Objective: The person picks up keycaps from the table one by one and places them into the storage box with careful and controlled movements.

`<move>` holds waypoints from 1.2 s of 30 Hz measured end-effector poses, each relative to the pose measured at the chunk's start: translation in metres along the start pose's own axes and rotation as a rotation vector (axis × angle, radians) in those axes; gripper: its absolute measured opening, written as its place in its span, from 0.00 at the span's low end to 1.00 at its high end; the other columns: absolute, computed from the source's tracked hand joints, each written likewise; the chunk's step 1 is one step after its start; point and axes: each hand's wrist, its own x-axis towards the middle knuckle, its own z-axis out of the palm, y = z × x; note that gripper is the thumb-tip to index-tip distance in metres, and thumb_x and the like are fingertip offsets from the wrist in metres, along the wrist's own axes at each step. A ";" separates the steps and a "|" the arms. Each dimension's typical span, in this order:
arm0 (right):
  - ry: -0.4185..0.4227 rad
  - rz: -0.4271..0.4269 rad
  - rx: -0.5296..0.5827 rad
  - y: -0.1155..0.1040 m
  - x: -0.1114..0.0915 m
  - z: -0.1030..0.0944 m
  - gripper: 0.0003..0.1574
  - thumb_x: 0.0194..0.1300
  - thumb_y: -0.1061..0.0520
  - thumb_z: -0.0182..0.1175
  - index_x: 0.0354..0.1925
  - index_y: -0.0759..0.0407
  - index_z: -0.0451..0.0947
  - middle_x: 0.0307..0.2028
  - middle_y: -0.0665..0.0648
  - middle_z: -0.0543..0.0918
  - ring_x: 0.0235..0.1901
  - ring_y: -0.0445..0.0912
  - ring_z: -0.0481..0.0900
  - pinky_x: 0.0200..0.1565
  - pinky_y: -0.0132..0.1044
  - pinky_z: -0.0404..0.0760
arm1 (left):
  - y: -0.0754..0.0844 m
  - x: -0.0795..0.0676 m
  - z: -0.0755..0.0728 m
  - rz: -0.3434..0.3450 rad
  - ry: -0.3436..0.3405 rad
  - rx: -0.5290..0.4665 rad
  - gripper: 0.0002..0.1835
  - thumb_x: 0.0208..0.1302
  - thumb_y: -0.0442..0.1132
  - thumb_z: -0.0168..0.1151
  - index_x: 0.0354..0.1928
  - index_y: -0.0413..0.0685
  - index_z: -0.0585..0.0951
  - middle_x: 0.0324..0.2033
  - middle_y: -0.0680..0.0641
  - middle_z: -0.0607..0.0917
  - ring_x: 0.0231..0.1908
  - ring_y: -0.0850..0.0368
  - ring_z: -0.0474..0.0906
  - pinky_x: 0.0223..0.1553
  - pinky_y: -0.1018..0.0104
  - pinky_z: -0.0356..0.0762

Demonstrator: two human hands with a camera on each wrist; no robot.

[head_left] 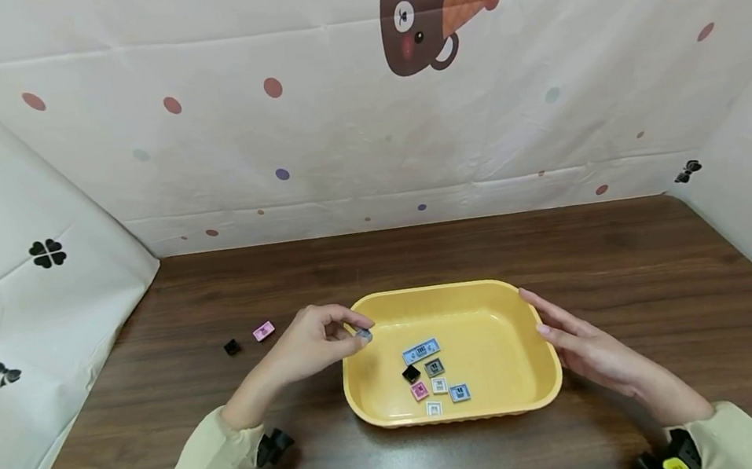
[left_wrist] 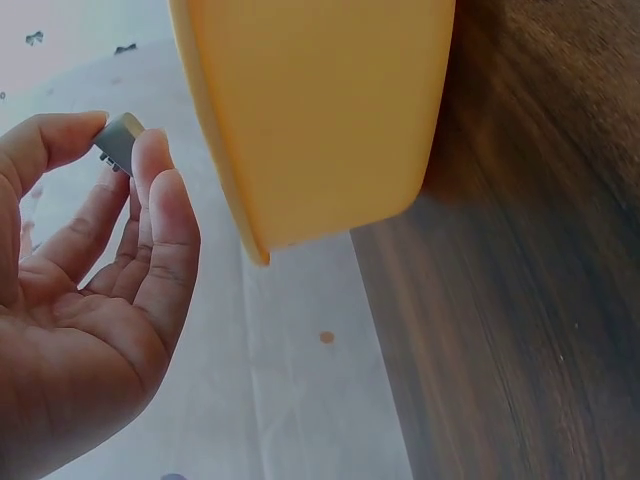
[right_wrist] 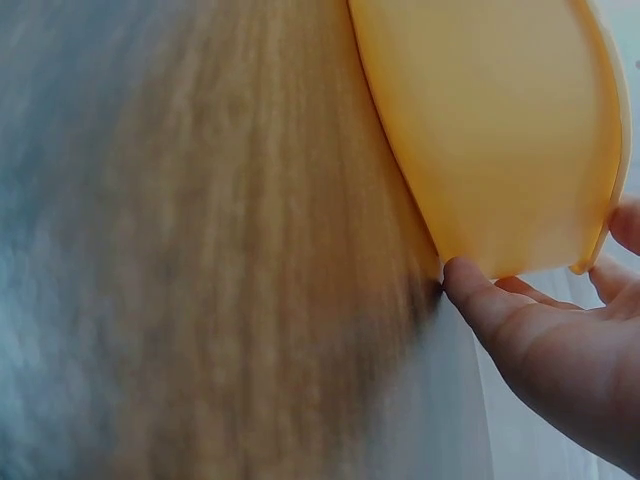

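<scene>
My left hand (head_left: 314, 341) pinches a small grey keycap (left_wrist: 118, 143) between thumb and fingertips, at the left rim of a yellow tray (head_left: 493, 338). Small prongs show on the keycap's underside in the left wrist view. At the tray's right end my right hand (head_left: 595, 355) touches the rim and outer wall with fairly straight, spread fingers. Inside the tray lie several keycaps: a long blue keycap (head_left: 421, 351), a black keycap (head_left: 411, 374), a grey keycap (head_left: 434, 368), a pink keycap (head_left: 420, 391), a smaller blue keycap (head_left: 459, 393) and white ones.
On the brown wooden table (head_left: 267, 276), left of the tray, lie a pink keycap (head_left: 263, 331) and a black keycap (head_left: 232, 347). White printed cloth (head_left: 335, 137) hangs behind the table and at both sides.
</scene>
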 end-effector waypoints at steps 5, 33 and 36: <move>0.008 -0.003 -0.015 -0.001 0.000 0.001 0.35 0.74 0.59 0.34 0.71 0.49 0.32 0.68 0.56 0.38 0.59 0.30 0.62 0.53 0.28 0.69 | 0.001 0.002 0.004 0.008 -0.012 0.006 0.10 0.54 0.34 0.63 0.40 0.39 0.82 0.30 0.51 0.83 0.22 0.62 0.71 0.22 0.73 0.69; 0.001 -0.011 -0.004 0.000 0.000 0.001 0.35 0.74 0.59 0.34 0.71 0.49 0.33 0.67 0.52 0.41 0.58 0.30 0.62 0.53 0.29 0.70 | 0.003 0.014 0.037 0.084 -0.121 0.108 0.08 0.51 0.32 0.65 0.36 0.39 0.83 0.28 0.52 0.83 0.24 0.69 0.75 0.26 0.74 0.74; 0.001 -0.013 -0.004 0.001 0.000 0.001 0.35 0.74 0.60 0.34 0.71 0.49 0.33 0.67 0.52 0.41 0.58 0.30 0.62 0.53 0.29 0.70 | 0.004 0.014 0.041 0.100 -0.133 0.167 0.08 0.52 0.32 0.65 0.36 0.39 0.83 0.30 0.51 0.82 0.24 0.69 0.74 0.27 0.75 0.73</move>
